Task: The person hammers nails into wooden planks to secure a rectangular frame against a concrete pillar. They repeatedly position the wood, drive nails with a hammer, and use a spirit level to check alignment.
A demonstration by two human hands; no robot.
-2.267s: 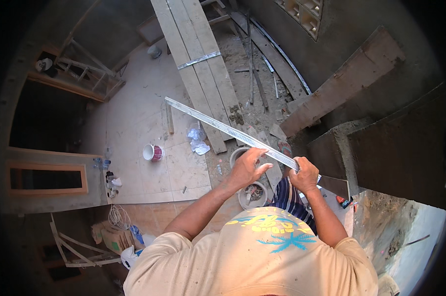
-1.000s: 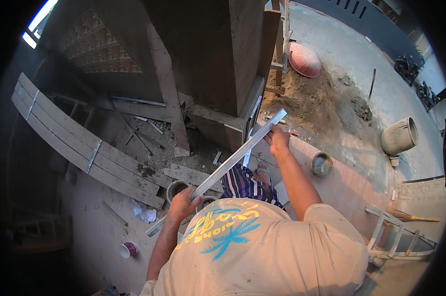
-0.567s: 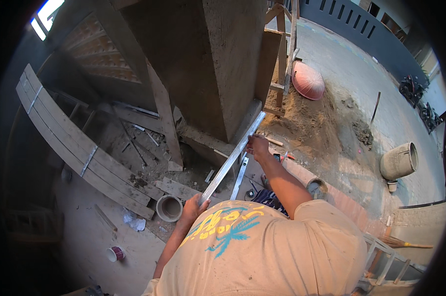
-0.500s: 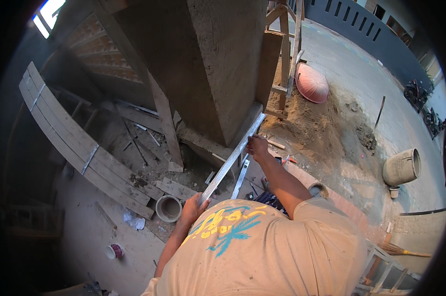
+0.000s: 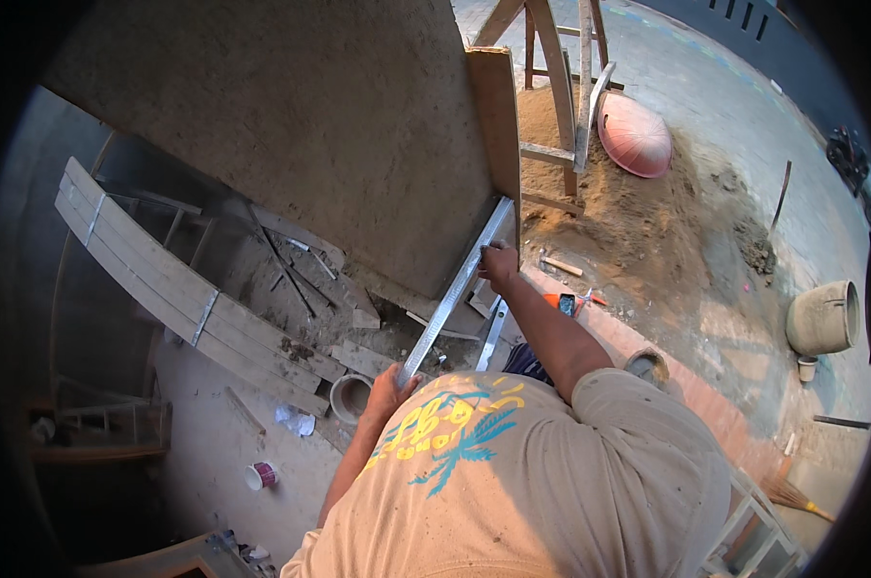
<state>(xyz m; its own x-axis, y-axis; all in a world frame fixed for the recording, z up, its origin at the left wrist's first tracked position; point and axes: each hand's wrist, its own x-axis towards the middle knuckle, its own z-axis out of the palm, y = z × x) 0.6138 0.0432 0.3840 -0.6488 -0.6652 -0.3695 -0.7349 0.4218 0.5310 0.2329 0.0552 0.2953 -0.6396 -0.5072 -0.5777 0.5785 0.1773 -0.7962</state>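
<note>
A long silvery metal straightedge [image 5: 445, 313] slants across in front of a grey cement-faced column [image 5: 329, 144]. Its far end reaches a wooden board [image 5: 498, 125] along the column's right edge. My left hand [image 5: 387, 393] is closed round the near end, close to my shirt. Farther up, my right hand [image 5: 499, 267] grips the bar near its far end, some fingers hidden behind the wrist. Below the right forearm, partly covered, a second metal bar [image 5: 493, 332] resembling a spirit level leans at a slant.
Long bound planks [image 5: 185, 294] lie at left, beside a round bucket [image 5: 351, 397]. Sand [image 5: 638, 231] with an upturned pink basin [image 5: 635, 135] lies right of wooden trestles [image 5: 582, 87]. A hammer [image 5: 561, 265] rests near the brick ledge; a large bucket [image 5: 821, 318] lies farther right.
My view has shifted closer to the column, which now fills more of the upper left. Both hands keep hold of the straightedge, which has stayed against the column's lower part.
</note>
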